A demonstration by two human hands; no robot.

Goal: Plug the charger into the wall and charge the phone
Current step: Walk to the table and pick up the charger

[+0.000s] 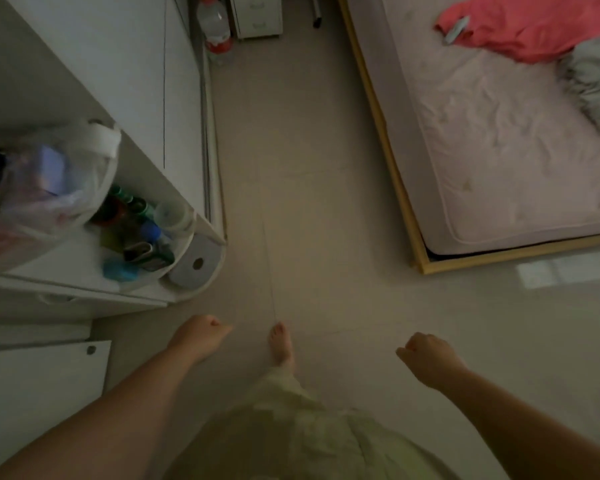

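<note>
I look down at a dim tiled floor while standing. My left hand [201,336] hangs at the lower left in a loose fist with nothing in it. My right hand [426,355] hangs at the lower right, also curled into a fist and empty. One bare foot [281,344] shows between them, above a pale green skirt. No charger, phone or wall socket can be made out in this view. A small grey object [456,31] lies on the red cloth on the bed; I cannot tell what it is.
A white cabinet [118,81] stands at the left, with a plastic bag [45,188] and several small bottles [139,230] on its rounded shelf. A bed with a pink mattress [499,140] and red cloth [534,26] fills the right. A water bottle [215,26] stands far ahead.
</note>
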